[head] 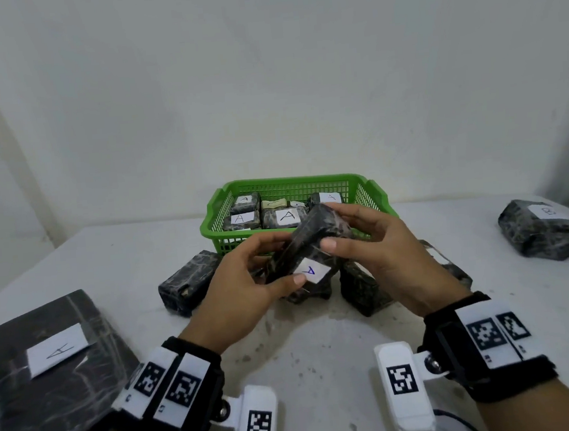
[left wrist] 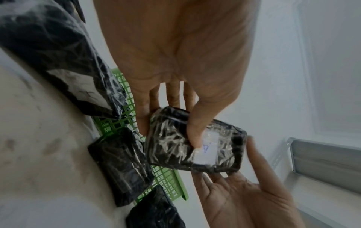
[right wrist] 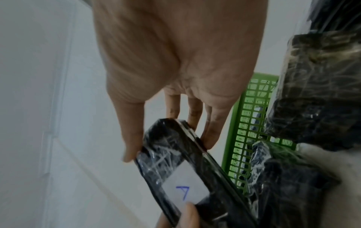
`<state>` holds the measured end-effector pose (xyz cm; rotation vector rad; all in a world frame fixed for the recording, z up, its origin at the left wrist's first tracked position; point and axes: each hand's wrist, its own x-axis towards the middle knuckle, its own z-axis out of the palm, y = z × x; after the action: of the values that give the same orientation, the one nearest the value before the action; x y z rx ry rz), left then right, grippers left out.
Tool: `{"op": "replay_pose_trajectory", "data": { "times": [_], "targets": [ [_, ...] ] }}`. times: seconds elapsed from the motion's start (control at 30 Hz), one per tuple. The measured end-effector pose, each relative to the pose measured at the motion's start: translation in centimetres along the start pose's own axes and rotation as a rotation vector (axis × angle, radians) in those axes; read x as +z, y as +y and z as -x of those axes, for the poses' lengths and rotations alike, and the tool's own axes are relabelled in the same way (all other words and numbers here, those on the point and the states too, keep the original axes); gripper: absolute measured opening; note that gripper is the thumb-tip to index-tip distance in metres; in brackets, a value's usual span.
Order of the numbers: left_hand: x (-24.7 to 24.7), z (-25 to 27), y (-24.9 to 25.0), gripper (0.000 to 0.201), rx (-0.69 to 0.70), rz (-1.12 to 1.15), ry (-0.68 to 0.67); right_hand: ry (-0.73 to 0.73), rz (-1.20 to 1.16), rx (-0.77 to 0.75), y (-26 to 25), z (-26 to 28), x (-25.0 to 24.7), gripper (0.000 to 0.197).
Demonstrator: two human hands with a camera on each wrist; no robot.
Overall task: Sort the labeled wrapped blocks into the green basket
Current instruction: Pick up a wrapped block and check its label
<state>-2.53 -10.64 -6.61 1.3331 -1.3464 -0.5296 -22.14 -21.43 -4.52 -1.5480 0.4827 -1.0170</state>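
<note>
Both hands hold one dark wrapped block above the table, just in front of the green basket. Its white label with a blue "A" faces up. My left hand grips the near end, thumb on the label's edge. My right hand grips the far end, thumb on top, fingers behind. The same block shows in the left wrist view and the block in the right wrist view. Several "A" blocks lie inside the basket.
Loose wrapped blocks lie in front of the basket: one at left, others under the hands. A block labelled "B" sits at far right. A large flat "A" package lies at near left. The wall stands close behind.
</note>
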Motion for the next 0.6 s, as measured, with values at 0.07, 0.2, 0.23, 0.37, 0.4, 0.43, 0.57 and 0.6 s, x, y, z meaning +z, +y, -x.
{"op": "replay_pose_trajectory", "data": {
  "times": [0.07, 0.2, 0.23, 0.37, 0.4, 0.43, 0.57, 0.6],
  "targets": [
    [0.1, 0.0, 0.1, 0.053, -0.028, 0.078, 0.032, -0.043, -0.110, 0.031, -0.6, 0.3, 0.6, 0.052],
    [0.6, 0.1, 0.2, 0.053, 0.013, 0.177, 0.041, -0.152, -0.213, 0.238, -1.3, 0.9, 1.5, 0.055],
    [0.8, 0.2, 0.4, 0.053, 0.021, 0.187, 0.043, -0.178, -0.238, 0.294, -1.3, 1.0, 1.6, 0.057],
    [0.9, 0.4, 0.6, 0.064, 0.027, 0.246, -0.051, -0.238, -0.239, 0.290, -0.8, 0.9, 2.0, 0.064],
    [0.8, 0.4, 0.6, 0.076, 0.006, 0.284, -0.091, -0.231, -0.197, 0.252, -0.7, 0.8, 2.0, 0.061],
    [0.7, 0.4, 0.5, 0.090, -0.034, 0.335, -0.118, -0.226, -0.164, 0.221, -0.5, 0.6, 2.0, 0.057],
    [0.6, 0.0, 0.3, 0.084, -0.122, 0.435, -0.147, -0.231, -0.052, 0.203, 0.4, 0.3, 1.9, 0.088],
    [0.5, -0.1, 0.2, 0.078, -0.125, 0.426, -0.129, -0.238, -0.045, 0.211, 0.5, 0.3, 1.9, 0.091]
  ]
}}
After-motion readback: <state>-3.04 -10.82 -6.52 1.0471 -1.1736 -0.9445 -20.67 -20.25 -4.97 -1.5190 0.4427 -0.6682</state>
